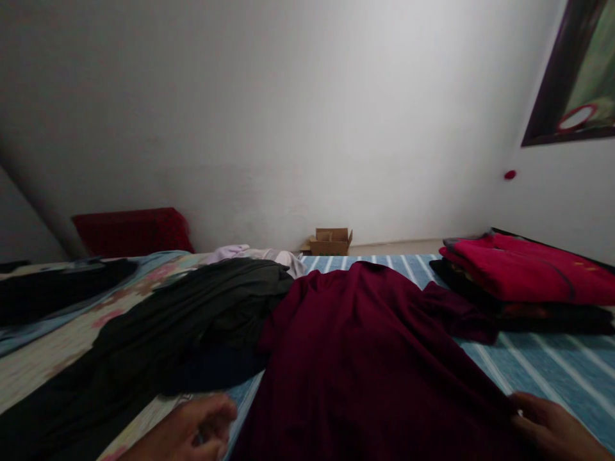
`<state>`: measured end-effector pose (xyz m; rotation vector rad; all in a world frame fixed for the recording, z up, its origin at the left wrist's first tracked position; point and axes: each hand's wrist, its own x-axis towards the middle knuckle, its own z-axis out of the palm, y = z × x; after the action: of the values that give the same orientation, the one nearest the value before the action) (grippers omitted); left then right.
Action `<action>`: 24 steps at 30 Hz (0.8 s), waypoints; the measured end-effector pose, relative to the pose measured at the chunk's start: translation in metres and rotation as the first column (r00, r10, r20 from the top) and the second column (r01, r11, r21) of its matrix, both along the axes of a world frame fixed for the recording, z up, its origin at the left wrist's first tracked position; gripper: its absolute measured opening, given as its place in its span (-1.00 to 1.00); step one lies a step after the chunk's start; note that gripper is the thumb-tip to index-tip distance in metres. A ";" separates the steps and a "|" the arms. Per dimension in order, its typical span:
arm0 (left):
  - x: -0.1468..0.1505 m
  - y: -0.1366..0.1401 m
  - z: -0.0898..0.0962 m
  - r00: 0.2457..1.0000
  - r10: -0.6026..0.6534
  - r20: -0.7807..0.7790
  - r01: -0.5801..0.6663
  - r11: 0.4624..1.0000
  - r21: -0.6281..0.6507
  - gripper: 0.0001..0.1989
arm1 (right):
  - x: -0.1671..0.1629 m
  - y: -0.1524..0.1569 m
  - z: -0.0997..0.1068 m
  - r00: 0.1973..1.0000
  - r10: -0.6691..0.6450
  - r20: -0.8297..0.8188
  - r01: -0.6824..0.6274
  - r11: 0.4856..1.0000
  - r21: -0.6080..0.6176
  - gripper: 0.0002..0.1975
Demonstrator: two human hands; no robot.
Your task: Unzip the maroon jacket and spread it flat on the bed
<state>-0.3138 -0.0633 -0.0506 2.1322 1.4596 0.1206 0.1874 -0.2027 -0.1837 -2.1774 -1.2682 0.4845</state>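
A maroon short-sleeved shirt [355, 358] lies spread out in front of me, its collar end pointing toward the wall. At the shirt's right edge, my right hand [552, 426] pinches the cloth between thumb and fingers. My left hand [192, 426] is just beside the shirt's lower left edge, fingers loosely curled, with a gap between thumb and forefinger; no cloth shows in it. Dark green-black clothing [192, 314] is heaped left of the shirt, with a navy piece [216, 370] next to it. The shirt's near end runs out of view.
Folded clothes with a bright pink-red one [523, 266] on top are stacked at right on the blue striped sheet [552, 365]. More dark clothing [62, 285] lies far left. Beyond the bed are a cardboard box [331, 243], a red cloth-covered object [132, 232] and a white wall.
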 end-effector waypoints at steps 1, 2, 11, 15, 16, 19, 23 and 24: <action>0.012 0.012 0.012 0.999 -0.037 0.008 0.037 0.999 -0.018 -0.73 | 0.003 0.007 0.006 0.999 0.035 -0.035 -0.036 0.999 -0.025 -0.64; 0.024 0.024 0.022 0.998 -0.066 0.014 0.066 0.997 -0.038 -0.72 | 0.005 0.015 0.012 0.996 0.053 -0.069 -0.056 0.997 -0.046 -0.56; 0.152 0.157 0.012 0.985 -0.114 -0.132 0.153 0.928 0.340 -0.87 | 0.019 0.130 0.036 0.999 -0.027 0.021 0.030 0.981 -0.194 -0.39; 0.198 0.221 -0.004 0.983 0.073 -0.169 0.010 0.897 0.442 -0.83 | 0.021 0.156 0.028 0.989 -0.133 0.063 0.140 0.982 -0.127 -0.56; 0.207 0.236 -0.008 0.977 0.120 -0.177 -0.027 0.891 0.454 -0.79 | 0.021 0.157 0.027 0.988 -0.137 0.070 0.144 0.985 -0.100 -0.62; 0.227 0.276 -0.021 0.954 0.212 -0.212 -0.103 0.895 0.434 -0.68 | 0.026 0.156 0.026 0.990 -0.131 0.048 0.133 0.991 -0.030 -0.69; 0.241 0.311 -0.043 0.934 0.242 -0.263 -0.145 0.929 0.339 -0.69 | 0.039 0.149 0.025 0.975 -0.214 -0.054 0.221 0.961 0.167 -0.67; 0.242 0.316 -0.048 0.934 0.243 -0.263 -0.149 0.931 0.334 -0.69 | 0.041 0.148 0.024 0.969 -0.227 -0.100 0.244 0.947 0.211 -0.67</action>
<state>-0.0714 0.2528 -0.0990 2.3208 1.9473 0.1084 0.2286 -0.0546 -0.1596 -2.0660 -0.9557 0.3077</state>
